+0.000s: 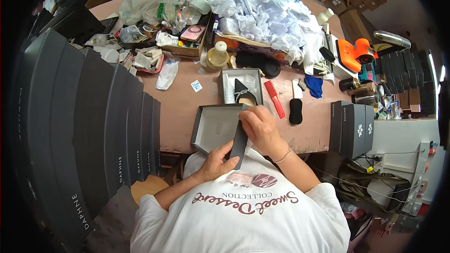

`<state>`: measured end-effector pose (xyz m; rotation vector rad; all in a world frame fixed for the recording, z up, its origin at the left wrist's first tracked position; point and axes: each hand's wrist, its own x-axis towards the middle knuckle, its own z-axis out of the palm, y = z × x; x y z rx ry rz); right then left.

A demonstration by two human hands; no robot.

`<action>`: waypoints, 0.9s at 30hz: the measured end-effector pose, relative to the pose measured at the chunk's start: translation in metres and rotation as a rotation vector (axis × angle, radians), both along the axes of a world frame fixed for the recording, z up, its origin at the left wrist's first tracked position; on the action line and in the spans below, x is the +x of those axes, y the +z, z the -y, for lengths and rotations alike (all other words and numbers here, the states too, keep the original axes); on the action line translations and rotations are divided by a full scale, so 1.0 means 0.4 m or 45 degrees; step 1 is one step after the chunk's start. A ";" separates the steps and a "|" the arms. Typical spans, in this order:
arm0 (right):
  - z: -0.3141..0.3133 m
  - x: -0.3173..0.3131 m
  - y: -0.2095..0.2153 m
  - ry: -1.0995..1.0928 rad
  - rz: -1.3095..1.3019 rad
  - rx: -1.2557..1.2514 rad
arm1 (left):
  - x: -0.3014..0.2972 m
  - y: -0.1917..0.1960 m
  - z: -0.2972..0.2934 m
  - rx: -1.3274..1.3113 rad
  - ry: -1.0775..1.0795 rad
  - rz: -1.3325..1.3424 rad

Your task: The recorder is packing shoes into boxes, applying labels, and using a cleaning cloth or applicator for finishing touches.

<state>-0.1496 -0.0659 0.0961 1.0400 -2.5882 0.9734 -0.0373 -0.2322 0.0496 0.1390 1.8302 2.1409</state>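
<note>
Gripping a dark grey box lid (216,129) at the near edge of the pink desk (183,107), a person is closing the left hand (218,161) around its lower corner while the right hand (260,129) is curling its fingers over the lid's upright side wall. Just behind the lid, an open grey shoebox (241,85) is holding a black pointed shoe (244,94), with a red comb (274,97) lying beside it and stacked dark boxes (84,112) lining the left.
</note>
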 end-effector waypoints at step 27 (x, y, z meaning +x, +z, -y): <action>0.010 0.057 0.019 0.540 0.154 0.180 | 0.008 -0.024 -0.004 -0.072 0.125 -0.168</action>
